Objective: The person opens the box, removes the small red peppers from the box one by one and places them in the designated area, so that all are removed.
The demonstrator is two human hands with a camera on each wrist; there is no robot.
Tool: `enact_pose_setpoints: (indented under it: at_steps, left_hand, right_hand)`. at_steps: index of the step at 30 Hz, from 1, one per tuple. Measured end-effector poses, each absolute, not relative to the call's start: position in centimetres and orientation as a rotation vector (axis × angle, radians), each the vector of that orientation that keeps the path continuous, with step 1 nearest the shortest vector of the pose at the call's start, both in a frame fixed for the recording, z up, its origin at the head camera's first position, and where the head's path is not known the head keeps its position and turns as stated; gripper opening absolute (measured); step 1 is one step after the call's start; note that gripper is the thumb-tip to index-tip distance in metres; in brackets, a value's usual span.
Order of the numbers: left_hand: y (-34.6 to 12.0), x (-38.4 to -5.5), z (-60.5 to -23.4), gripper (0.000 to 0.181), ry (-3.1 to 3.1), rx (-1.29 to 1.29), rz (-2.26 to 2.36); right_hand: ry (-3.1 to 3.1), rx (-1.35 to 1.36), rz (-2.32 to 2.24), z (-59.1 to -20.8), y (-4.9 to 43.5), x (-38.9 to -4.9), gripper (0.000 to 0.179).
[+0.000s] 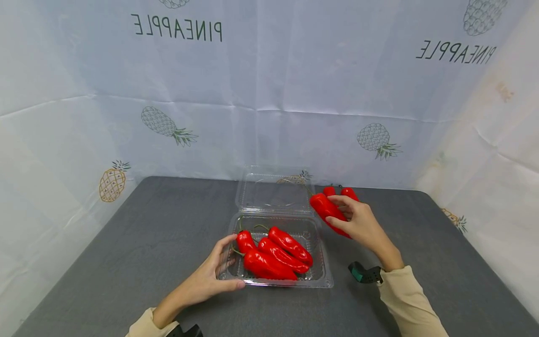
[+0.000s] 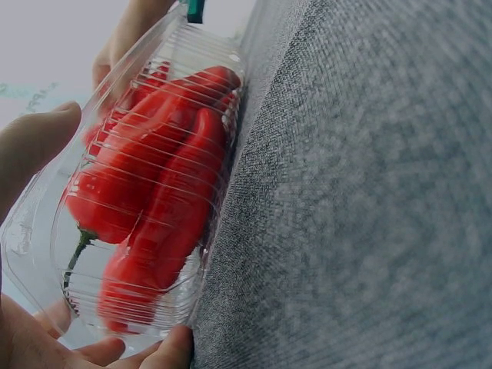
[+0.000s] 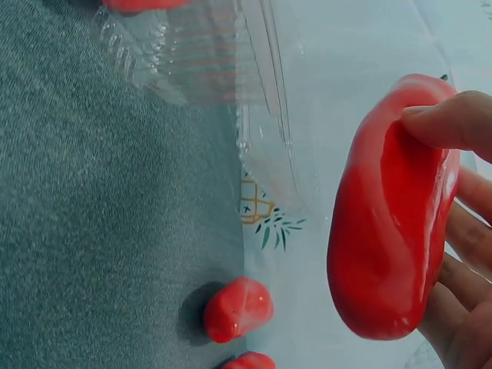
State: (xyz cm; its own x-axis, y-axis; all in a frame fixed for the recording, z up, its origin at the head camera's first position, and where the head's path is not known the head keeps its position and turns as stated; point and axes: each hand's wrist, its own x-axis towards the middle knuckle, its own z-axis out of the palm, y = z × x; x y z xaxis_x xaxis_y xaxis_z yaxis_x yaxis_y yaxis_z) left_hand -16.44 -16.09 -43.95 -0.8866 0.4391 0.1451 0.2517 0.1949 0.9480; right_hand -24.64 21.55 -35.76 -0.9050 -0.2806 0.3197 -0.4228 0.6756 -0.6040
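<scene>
At eight o'clock on the clear box [image 1: 325, 262], the left grip [image 1: 206, 278] curls round its corner, four red peppers [image 1: 269, 265] already inside (lid [image 1: 273, 189] open at twelve), while at two the right grip [image 1: 359, 224] clamps a fifth pepper [image 1: 322, 206] and, beyond, two loose peppers [image 1: 350, 193] remain on the bench [image 1: 126, 262].

Here's the grey table [image 1: 147, 252], woven-looking on top, and sitting right on it, a clear plastic box [image 1: 294, 283], lid [image 1: 273, 194] flipped back towards the far edge; near that edge, two red peppers [image 1: 349, 193] lie beside it.
</scene>
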Motion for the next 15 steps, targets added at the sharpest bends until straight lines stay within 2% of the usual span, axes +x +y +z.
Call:
enact_pose_setpoints:
  at_steps: [15]
  left_hand:
    - [-16.1, -16.4, -43.9, 0.095, 2.305, 0.651, 1.769]
  right_hand:
    - [-2.713, 0.436, 1.036, -35.5, 23.5, -25.0, 0.054]
